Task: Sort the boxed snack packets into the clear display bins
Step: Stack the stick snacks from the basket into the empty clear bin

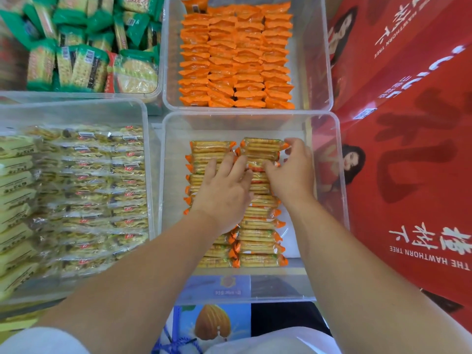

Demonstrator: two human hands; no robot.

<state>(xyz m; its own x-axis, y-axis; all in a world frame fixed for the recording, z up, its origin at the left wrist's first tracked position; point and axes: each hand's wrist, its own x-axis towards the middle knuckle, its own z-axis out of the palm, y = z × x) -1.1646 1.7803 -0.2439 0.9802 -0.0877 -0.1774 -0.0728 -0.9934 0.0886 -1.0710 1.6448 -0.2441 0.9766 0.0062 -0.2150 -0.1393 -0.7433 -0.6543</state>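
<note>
Clear bin [255, 115] up front: right hand [293, 175] pinches the far-edge packet [260, 146], lying crosswise; left hand [224, 187] presses spread fingers [228, 162] just beside.

A clear near bin [229, 116] holds cracker packets [258, 247] with orange crimped ends, lying flat in two neat columns. Beyond it, touching, a clear far bin [314, 60] holds orange packets [235, 60] in four tight columns.

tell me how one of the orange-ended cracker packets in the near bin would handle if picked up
Probably stiff: the cracker packet shows a row of crackers filling its clear wrap. Likely light but fragile; squeezing could crack them. Its glossy film may slide easily, and flat sides make rolling unlikely.
</note>
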